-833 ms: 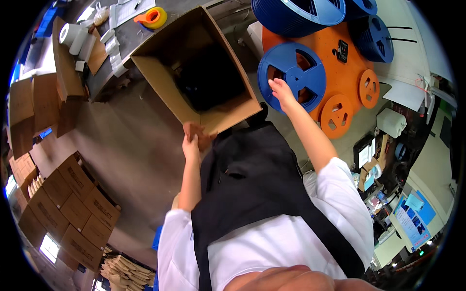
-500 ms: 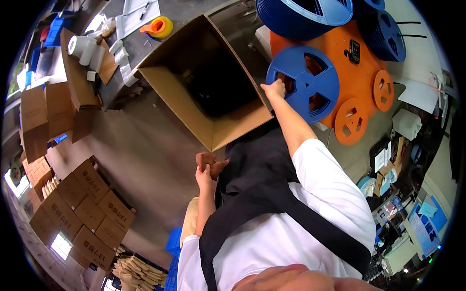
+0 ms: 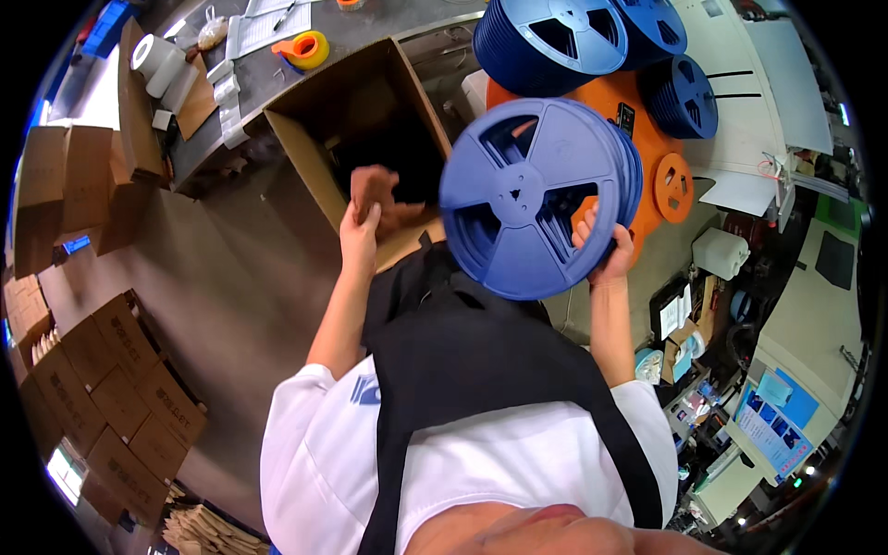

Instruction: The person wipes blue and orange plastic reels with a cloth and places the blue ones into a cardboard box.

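Observation:
My right hand [image 3: 606, 245] is closed on the rim of a stack of blue plastic reels [image 3: 527, 199], its fingers through a cutout of the front reel. The stack is tilted toward me and hides part of the orange surface behind. My left hand [image 3: 361, 231] is closed on a crumpled reddish-brown piece [image 3: 375, 191], whose exact kind I cannot make out. That hand is at the near side of an open cardboard box [image 3: 310, 166]. The box's inside is dark, and its contents cannot be told.
More blue reels [image 3: 555, 42] are stacked on the orange round top [image 3: 592, 91], with an orange reel [image 3: 672, 188] at its right. A grey table [image 3: 370, 20] bears a yellow tape roll [image 3: 310, 49] and papers. Stacked cartons [image 3: 120, 407] stand at lower left.
My right hand has lifted the blue reels off the orange top and brought them nearer my body. My left hand has moved up to the box, still holding the brown piece.

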The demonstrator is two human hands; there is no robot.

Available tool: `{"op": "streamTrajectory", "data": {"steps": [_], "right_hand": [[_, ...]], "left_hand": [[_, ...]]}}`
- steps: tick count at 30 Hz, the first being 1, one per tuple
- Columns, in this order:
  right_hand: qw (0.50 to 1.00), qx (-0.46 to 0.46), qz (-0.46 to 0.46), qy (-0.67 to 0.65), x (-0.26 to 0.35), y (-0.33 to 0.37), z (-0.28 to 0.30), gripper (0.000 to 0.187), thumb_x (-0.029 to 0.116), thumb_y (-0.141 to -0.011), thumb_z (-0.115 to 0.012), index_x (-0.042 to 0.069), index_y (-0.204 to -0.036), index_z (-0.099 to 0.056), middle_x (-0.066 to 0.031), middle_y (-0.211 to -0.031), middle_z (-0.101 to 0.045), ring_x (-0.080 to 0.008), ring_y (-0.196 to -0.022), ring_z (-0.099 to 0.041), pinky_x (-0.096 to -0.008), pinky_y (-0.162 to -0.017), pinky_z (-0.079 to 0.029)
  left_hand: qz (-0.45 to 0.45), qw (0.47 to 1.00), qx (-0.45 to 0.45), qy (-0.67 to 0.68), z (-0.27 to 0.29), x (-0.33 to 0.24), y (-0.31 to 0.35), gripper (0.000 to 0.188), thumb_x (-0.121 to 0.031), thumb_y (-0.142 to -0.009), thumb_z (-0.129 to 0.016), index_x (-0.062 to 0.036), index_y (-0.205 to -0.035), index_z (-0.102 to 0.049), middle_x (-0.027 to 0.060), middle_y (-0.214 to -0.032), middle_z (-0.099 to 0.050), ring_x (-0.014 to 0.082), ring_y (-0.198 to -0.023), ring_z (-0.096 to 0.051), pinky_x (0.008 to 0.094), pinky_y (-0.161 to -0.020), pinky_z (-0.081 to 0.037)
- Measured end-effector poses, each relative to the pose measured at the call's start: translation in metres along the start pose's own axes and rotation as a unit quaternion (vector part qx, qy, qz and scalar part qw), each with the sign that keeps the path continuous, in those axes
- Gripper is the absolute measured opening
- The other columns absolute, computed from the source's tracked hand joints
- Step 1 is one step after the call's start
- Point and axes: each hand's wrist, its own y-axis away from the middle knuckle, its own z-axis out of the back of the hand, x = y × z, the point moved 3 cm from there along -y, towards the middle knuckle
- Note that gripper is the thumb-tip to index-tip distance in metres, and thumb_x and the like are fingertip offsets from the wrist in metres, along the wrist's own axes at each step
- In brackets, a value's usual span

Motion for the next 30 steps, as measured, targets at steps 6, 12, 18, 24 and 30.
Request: {"op": "streamTrajectory", "data": {"steps": [6, 12, 18, 24, 30], "right_hand": [[0.964, 0.241, 0.009, -0.114, -0.028, 0.026, -0.049, 0.045, 0.047, -0.088, -0.058, 0.006, -0.097, -0.044, 0.0029, -0.060, -0.035, -0.0082, -0.046, -0.032, -0.0238, -0.044, -0.028], [0.954, 0.255, -0.040, -0.154, -0.030, 0.027, -0.077, 0.043, 0.048, -0.088, -0.058, 0.009, -0.092, -0.043, 0.0043, -0.057, -0.033, -0.0077, -0.045, -0.031, -0.0237, -0.043, -0.027], [0.953, 0.247, -0.041, -0.171, -0.040, 0.034, -0.065, 0.043, 0.051, -0.086, -0.060, 0.015, -0.083, -0.037, 0.0051, -0.055, -0.029, -0.0067, -0.045, -0.028, -0.0231, -0.043, -0.026], [0.957, 0.225, -0.053, -0.176, -0.044, 0.033, -0.058, 0.042, 0.050, -0.086, -0.061, 0.016, -0.083, -0.036, 0.0059, -0.056, -0.028, -0.0068, -0.046, -0.026, -0.0230, -0.044, -0.024], [0.956, 0.186, -0.047, -0.221, -0.036, 0.011, -0.061, 0.040, 0.044, -0.085, -0.064, 0.014, -0.084, -0.037, 0.0065, -0.058, -0.027, -0.0060, -0.048, -0.024, -0.0227, -0.048, -0.023]], "left_hand": [[-0.322, 0.863, 0.116, -0.371, -0.064, -0.098, 0.016, 0.044, -0.017, -0.082, -0.066, 0.0022, -0.119, -0.052, 0.0215, -0.141, -0.036, 0.0334, -0.134, -0.029, 0.0422, -0.110, -0.020], [-0.452, 0.723, 0.350, -0.387, -0.150, -0.097, 0.084, 0.064, -0.036, -0.077, -0.066, 0.0010, -0.126, -0.048, 0.0227, -0.144, -0.032, 0.0368, -0.137, -0.024, 0.0486, -0.112, -0.015], [-0.186, 0.822, 0.304, -0.444, -0.088, -0.049, 0.000, 0.058, -0.019, -0.081, -0.062, -0.0028, -0.134, -0.043, 0.0178, -0.144, -0.036, 0.0341, -0.137, -0.027, 0.0427, -0.112, -0.019], [-0.363, 0.745, 0.415, -0.376, -0.102, -0.050, 0.070, 0.067, -0.026, -0.083, -0.062, -0.0062, -0.141, -0.035, 0.0144, -0.148, -0.029, 0.0280, -0.140, -0.023, 0.0431, -0.113, -0.018], [-0.224, 0.811, 0.318, -0.438, -0.048, -0.012, -0.002, 0.043, -0.024, -0.086, -0.060, -0.0013, -0.122, -0.054, 0.0150, -0.142, -0.039, 0.0308, -0.135, -0.031, 0.0395, -0.112, -0.024]]}}
